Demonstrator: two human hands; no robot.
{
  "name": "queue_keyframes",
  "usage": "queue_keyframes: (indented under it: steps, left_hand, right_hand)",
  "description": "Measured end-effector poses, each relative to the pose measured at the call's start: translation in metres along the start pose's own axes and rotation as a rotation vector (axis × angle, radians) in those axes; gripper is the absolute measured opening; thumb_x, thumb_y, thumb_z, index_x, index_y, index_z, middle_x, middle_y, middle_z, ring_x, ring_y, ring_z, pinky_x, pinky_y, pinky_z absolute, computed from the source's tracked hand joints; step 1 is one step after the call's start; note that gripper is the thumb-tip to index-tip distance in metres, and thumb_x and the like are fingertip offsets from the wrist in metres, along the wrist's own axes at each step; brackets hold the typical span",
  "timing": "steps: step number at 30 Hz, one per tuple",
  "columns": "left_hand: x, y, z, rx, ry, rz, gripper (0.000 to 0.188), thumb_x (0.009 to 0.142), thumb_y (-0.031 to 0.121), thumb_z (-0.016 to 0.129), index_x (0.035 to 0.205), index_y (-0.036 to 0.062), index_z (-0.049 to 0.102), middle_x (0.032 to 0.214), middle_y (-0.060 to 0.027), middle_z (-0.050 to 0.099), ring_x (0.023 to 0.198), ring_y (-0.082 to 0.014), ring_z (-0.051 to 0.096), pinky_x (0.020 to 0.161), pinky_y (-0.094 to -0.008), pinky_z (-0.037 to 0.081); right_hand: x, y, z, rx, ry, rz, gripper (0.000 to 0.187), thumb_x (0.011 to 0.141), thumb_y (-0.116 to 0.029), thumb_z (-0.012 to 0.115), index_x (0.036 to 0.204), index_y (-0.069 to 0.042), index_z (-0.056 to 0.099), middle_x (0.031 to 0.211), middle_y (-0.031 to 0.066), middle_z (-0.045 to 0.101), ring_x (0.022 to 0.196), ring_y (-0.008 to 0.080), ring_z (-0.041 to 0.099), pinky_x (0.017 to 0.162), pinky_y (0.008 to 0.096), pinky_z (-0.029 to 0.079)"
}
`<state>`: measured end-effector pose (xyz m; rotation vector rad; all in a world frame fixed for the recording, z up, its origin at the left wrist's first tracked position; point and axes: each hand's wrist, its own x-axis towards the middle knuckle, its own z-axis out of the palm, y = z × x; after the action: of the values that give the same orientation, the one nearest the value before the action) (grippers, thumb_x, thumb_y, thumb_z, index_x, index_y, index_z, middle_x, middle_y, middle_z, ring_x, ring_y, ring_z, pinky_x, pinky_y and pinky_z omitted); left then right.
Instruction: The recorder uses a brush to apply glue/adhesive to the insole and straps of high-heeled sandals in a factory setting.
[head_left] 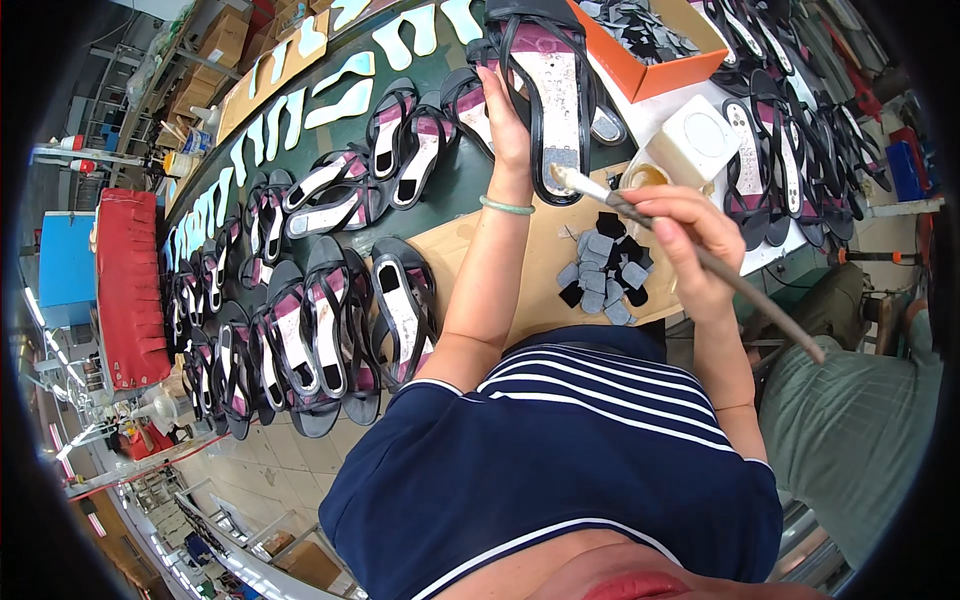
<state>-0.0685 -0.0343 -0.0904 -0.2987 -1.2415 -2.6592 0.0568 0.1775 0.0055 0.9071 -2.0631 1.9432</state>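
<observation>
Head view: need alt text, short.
Seen from above, a person's left hand steadies a black sandal on a green belt while the right hand holds a brush beside it. More sandals line the belt; grey pads lie on a board.

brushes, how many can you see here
1. The brush is in the right hand, bristles toward the sandal that the left hand steadies. Others may be hidden in the clutter.

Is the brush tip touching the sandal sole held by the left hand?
Touching, it appears: the head view shows the brush tip meeting the sandal sole's lower edge beside the left hand.
</observation>
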Motion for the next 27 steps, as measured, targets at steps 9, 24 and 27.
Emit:
queue_keyframes:
  steps: [9, 24, 27]
  left_hand:
    - [-0.004, 0.005, 0.006, 0.036, 0.020, 0.008, 0.068, 0.094, 0.067, 0.022, 0.127, 0.0103, 0.042, 0.099, -0.0157, 0.065, 0.073, -0.0271, 0.068, 0.057, -0.0401, 0.060]
    - [-0.012, 0.015, 0.027, -0.048, 0.041, -0.009, 0.059, 0.101, 0.053, 0.020, 0.124, 0.0076, 0.049, 0.111, -0.0057, 0.061, 0.099, -0.0153, 0.060, 0.087, -0.0302, 0.049]
    - [-0.013, 0.015, 0.027, -0.045, 0.055, -0.028, 0.060, 0.101, 0.054, 0.020, 0.128, 0.0068, 0.046, 0.115, -0.0061, 0.059, 0.103, -0.0156, 0.059, 0.090, -0.0298, 0.047]
  right_hand:
    - [0.003, 0.003, 0.014, -0.102, 0.056, -0.043, 0.013, 0.087, 0.000, 0.060, 0.097, 0.005, 0.065, 0.098, 0.0165, 0.068, 0.090, 0.0233, 0.066, 0.079, 0.0312, 0.052]
    - [0.008, -0.002, 0.010, -0.155, -0.014, 0.054, 0.015, 0.087, -0.003, 0.058, 0.098, 0.003, 0.067, 0.090, 0.0136, 0.070, 0.083, 0.0201, 0.068, 0.075, 0.0293, 0.053]
    - [0.010, -0.004, 0.008, -0.175, -0.050, 0.067, 0.015, 0.086, -0.001, 0.058, 0.097, 0.004, 0.066, 0.090, 0.0142, 0.070, 0.083, 0.0212, 0.069, 0.075, 0.0302, 0.054]
